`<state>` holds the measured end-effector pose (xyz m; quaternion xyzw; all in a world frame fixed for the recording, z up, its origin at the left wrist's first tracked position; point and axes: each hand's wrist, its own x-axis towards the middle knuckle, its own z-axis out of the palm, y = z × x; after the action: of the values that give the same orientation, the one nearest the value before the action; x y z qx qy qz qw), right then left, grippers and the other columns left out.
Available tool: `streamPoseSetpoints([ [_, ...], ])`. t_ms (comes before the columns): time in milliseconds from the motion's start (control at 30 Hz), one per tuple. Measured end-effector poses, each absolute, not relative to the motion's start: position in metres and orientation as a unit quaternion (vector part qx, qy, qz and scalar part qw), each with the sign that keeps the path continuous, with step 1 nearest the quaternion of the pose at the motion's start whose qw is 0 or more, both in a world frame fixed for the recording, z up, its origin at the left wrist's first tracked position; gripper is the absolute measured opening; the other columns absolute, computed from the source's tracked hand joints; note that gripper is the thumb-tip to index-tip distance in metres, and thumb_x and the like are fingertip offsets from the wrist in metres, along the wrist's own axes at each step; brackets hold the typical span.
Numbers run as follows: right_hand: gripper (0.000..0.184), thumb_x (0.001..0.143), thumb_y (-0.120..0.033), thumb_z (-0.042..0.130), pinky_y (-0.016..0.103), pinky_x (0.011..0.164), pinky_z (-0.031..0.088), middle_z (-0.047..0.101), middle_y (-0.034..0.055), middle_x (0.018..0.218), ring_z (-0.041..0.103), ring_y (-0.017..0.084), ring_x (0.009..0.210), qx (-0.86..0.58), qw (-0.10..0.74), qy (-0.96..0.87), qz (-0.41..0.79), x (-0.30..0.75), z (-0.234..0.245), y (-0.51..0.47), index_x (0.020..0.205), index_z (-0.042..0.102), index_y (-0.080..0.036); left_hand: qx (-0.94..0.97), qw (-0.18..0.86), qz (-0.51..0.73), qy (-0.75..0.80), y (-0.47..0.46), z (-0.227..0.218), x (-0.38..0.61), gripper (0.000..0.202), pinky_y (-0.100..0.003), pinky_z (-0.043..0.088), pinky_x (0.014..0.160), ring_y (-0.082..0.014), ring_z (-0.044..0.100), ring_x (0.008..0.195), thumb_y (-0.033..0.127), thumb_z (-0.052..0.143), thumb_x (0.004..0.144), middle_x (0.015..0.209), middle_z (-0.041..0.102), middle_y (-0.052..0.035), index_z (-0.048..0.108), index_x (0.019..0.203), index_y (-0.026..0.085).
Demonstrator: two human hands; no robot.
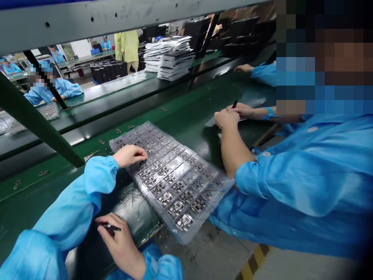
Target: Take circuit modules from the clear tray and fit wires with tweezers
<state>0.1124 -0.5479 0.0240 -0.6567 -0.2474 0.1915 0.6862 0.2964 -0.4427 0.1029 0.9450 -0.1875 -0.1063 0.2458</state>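
My left hand (pixel 131 155) reaches over the left edge of a clear plastic tray (pixel 182 167). Its fingers are pinched together above a compartment, and whatever lies between the fingertips is too small to make out. Small circuit boards (pixel 176 208) fill many of the tray's compartments. Lower down, near the front edge of the bench, my right hand (pixel 122 245) is closed round a slim black tool (pixel 112 226), held apart from the tray. Thin dark wires (pixel 132 196) trail out beside the tray's left side.
Several loose small boards (pixel 43 173) lie on the green bench (pixel 186 111). To the right a co-worker's hands (pixel 230 116) work close to the tray. A green slanted post (pixel 43 124) stands at left. Stacked white sheets (pixel 171 58) rest farther back.
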Motion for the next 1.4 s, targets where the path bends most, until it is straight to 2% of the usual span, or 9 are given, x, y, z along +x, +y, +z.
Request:
streamPoseSetpoints([
  [133,0.023,0.089,-0.032,0.044,0.026,0.082,0.048,0.067,-0.0085,0.098,0.066,0.016,0.092,-0.651,0.691,-0.253,0.186,0.113,0.023,-0.548,0.1,0.064,-0.036,0.943,0.204,-0.138,-0.222,-0.442,0.095,0.296,0.018,-0.02,0.045,0.079,-0.0146,0.065,0.087,0.022,0.057,0.084,0.095,0.072,-0.0019,0.072,0.093,0.02],
  [300,0.023,0.088,-0.03,0.046,0.022,0.077,0.051,0.068,-0.0083,0.092,0.067,0.013,0.086,-0.648,0.701,-0.263,0.143,0.114,0.022,-0.549,0.099,0.064,-0.039,0.966,0.167,-0.044,-0.192,-0.427,0.105,0.293,0.022,-0.025,0.045,0.085,-0.0166,0.062,0.09,0.023,0.055,0.085,0.101,0.066,-0.0048,0.07,0.101,0.021],
  [400,0.024,0.088,-0.028,0.047,0.023,0.078,0.05,0.068,-0.007,0.093,0.067,0.013,0.087,-0.643,0.703,-0.263,0.153,0.115,0.022,-0.549,0.099,0.063,-0.04,0.977,0.118,-0.06,-0.166,-0.419,0.112,0.293,0.02,-0.025,0.045,0.08,-0.0167,0.062,0.085,0.024,0.055,0.085,0.096,0.066,-0.0038,0.071,0.098,0.022],
  [600,0.022,0.086,-0.027,0.049,0.029,0.082,0.049,0.066,-0.0049,0.095,0.065,0.018,0.091,-0.642,0.694,-0.249,0.208,0.113,0.016,-0.545,0.098,0.064,-0.038,0.969,0.016,-0.162,-0.185,-0.424,0.107,0.295,0.038,-0.023,0.041,0.065,-0.0184,0.06,0.083,0.026,0.063,0.079,0.095,0.062,-0.0037,0.064,0.117,0.028],
  [733,0.022,0.087,-0.029,0.049,0.029,0.085,0.049,0.064,-0.0053,0.096,0.064,0.017,0.094,-0.647,0.683,-0.257,0.222,0.112,0.011,-0.543,0.1,0.063,-0.039,0.966,0.009,-0.174,-0.191,-0.427,0.108,0.3,0.04,-0.022,0.04,0.064,-0.0178,0.06,0.081,0.025,0.066,0.075,0.093,0.063,-0.0025,0.065,0.114,0.028],
  [867,0.02,0.085,-0.029,0.052,0.027,0.083,0.05,0.065,-0.0049,0.093,0.065,0.018,0.09,-0.65,0.691,-0.248,0.199,0.11,0.01,-0.542,0.097,0.065,-0.036,0.972,0.057,-0.142,-0.177,-0.417,0.114,0.305,0.032,-0.021,0.041,0.066,-0.0146,0.06,0.074,0.025,0.06,0.078,0.089,0.066,-0.0013,0.066,0.11,0.023],
  [1033,0.021,0.086,-0.029,0.049,0.026,0.083,0.049,0.066,-0.0034,0.094,0.064,0.017,0.09,-0.648,0.688,-0.257,0.204,0.109,0.006,-0.54,0.097,0.066,-0.033,0.992,0.058,-0.073,-0.083,-0.396,0.114,0.306,0.022,-0.023,0.042,0.07,-0.0169,0.062,0.082,0.023,0.054,0.082,0.092,0.07,-0.0012,0.07,0.096,0.021],
  [1267,0.025,0.086,-0.026,0.045,0.026,0.082,0.046,0.066,-0.002,0.094,0.064,0.013,0.091,-0.645,0.69,-0.257,0.206,0.109,0.002,-0.538,0.1,0.066,-0.033,0.981,0.063,-0.089,-0.161,-0.397,0.107,0.303,0.029,-0.023,0.045,0.074,-0.0155,0.062,0.079,0.026,0.054,0.084,0.096,0.066,-0.0035,0.067,0.11,0.024],
  [1400,0.025,0.084,-0.025,0.049,0.025,0.08,0.048,0.067,-0.0018,0.093,0.064,0.014,0.089,-0.646,0.693,-0.25,0.199,0.11,0.002,-0.539,0.099,0.067,-0.032,0.992,0.055,-0.018,-0.109,-0.392,0.105,0.309,0.028,-0.025,0.045,0.075,-0.0176,0.061,0.083,0.025,0.049,0.085,0.092,0.065,-0.0031,0.067,0.107,0.025],
])
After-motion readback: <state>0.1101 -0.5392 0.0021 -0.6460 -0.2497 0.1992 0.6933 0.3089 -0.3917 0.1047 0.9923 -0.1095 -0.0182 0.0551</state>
